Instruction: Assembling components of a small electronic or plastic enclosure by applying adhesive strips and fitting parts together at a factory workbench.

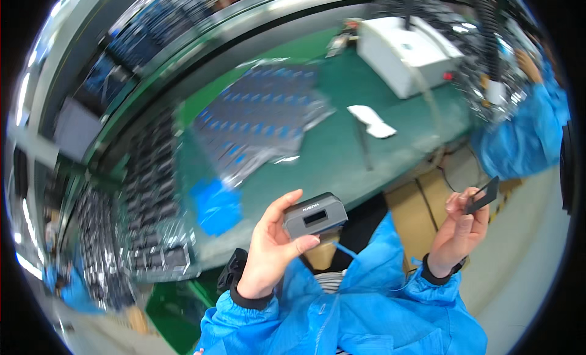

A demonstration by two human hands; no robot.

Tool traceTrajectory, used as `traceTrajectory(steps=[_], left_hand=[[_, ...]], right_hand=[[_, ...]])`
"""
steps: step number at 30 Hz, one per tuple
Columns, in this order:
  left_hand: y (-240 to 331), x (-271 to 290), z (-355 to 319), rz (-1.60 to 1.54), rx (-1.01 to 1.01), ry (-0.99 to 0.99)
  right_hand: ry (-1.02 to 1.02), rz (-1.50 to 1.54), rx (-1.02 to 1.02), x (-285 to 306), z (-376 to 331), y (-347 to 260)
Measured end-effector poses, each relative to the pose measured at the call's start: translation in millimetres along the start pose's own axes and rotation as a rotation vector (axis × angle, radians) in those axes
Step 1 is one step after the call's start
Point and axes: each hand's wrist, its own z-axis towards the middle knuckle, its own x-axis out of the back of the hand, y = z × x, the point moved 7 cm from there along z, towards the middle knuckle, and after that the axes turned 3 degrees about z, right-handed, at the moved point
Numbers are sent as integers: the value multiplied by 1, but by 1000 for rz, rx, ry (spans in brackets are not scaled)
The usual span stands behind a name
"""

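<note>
My left hand (273,239) grips a small dark grey plastic housing (332,213) with rounded corners and a black rectangular window on its face. The thumb presses on its lower edge and the fingers on its upper edge. Off to the right, my right hand (462,233) pinches a thin flat black rectangular plate (484,195) between thumb and fingers, held up well apart from the housing. Both hands are in front of the bench's near edge, above my lap.
A green-topped bench (329,166) carries a plastic-covered sheet of parts with blue pieces (256,111), a blue bag (217,207), a crumpled white wipe (372,121) and a white box-shaped machine (403,56). Rows of black parts (149,196) lie left. A co-worker's blue sleeve (525,135) is at right.
</note>
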Motion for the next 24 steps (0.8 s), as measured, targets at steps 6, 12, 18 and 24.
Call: traceTrajectory(steps=[6, 12, 18, 24], left_hand=[[-8, 76, -41, -133, 2, 182], [-8, 105, -49, -184, -40, 203], [-12, 106, -45, -171, -22, 158], [-14, 105, -45, -182, -3, 158]], right_hand=[[-221, 102, -167, -74, -28, 26], [-352, 95, -213, -118, -45, 27], [-355, 31, -217, -122, -44, 27], [-398, 22, -229, -122, -44, 31]])
